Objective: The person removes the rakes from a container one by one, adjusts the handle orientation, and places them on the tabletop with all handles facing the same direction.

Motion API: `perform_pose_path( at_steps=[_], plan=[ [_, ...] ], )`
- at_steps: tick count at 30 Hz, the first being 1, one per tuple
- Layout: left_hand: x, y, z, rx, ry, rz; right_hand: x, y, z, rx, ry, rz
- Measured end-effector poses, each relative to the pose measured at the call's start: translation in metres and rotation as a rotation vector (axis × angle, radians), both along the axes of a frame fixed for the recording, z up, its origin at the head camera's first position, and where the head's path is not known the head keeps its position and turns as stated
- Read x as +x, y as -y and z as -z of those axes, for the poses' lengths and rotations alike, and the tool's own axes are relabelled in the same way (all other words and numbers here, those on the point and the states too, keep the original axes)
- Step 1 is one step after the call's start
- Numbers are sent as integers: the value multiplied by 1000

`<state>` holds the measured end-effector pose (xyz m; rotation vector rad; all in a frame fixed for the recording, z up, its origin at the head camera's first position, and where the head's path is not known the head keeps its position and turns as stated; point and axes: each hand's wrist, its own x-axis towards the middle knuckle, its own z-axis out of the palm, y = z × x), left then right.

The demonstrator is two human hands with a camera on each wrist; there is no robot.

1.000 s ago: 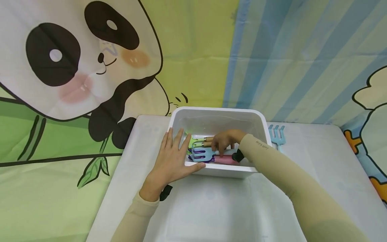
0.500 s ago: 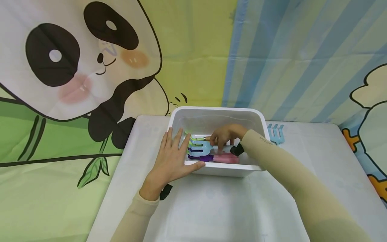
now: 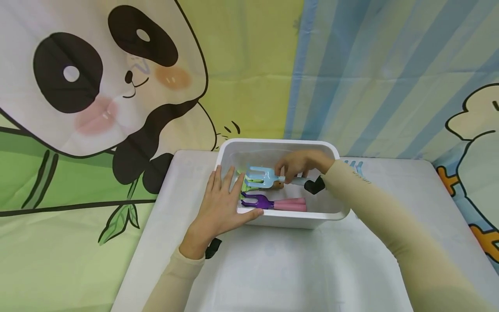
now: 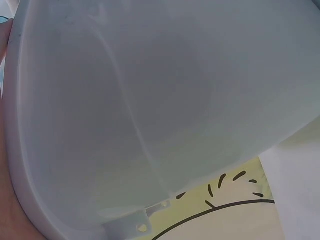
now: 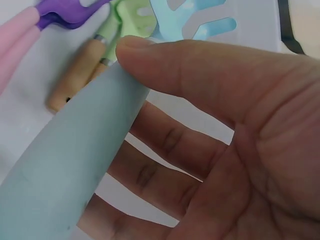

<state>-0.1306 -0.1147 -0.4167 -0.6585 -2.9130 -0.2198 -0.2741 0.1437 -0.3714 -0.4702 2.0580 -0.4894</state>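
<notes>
On a smooth white table [image 3: 273,268], against a printed backdrop [image 3: 249,86] of cartoon panda and blue stripes, stands a white rectangular plastic bin [image 3: 278,141]. Inside, the right hand [image 3: 299,164] pinches a light-blue three-pronged fork [image 3: 265,177] by its pale handle, over green, wooden-handled tools [image 3: 251,187]; purple forks with pink handles [image 3: 290,207] lie nearer. The left hand [image 3: 222,206], fingers spread straight, rests on the bin's left rim. Another blue fork [image 3: 354,165] lies outside, right, partly hidden by the sleeve [image 3: 362,199].

On tabletop [image 3: 273,268], before backdrop [image 3: 249,73]: bin [image 3: 278,141]. In bin, along near wall: two tools [image 3: 267,202]. Just beyond, toward bin's left: further tools [image 3: 279,185]; above these, held fork [image 3: 268,177] in right fingers [image 3: 290,170]. At bin's left rim: left fingers [image 3: 228,180]. Right of bin: second fork [image 3: 360,166].
</notes>
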Motion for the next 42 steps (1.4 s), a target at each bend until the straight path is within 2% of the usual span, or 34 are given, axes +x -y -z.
perform_pose_path(
  at_steps=[6, 15, 22, 33, 38, 42],
  plan=[
    [1, -1, 0, 1, 15, 2, 2, -13, -22, -17, -25, 3],
    [1, -1, -2, -14, 14, -2, 10, -37, -62, -72, -74, -19],
    [1, 0, -1, -2, 10, -8, 16, -58, -82, -102, -101, 22],
    [1, -1, -1, 8, 24, -6, 26, -110, -90, -126, -111, 140],
    [1, -2, 0, 8, 12, -3, 34, -140, -85, -162, -88, 236],
    [2, -2, 0, 6, 16, -4, 42, -169, -74, -182, -114, 317]
  ],
)
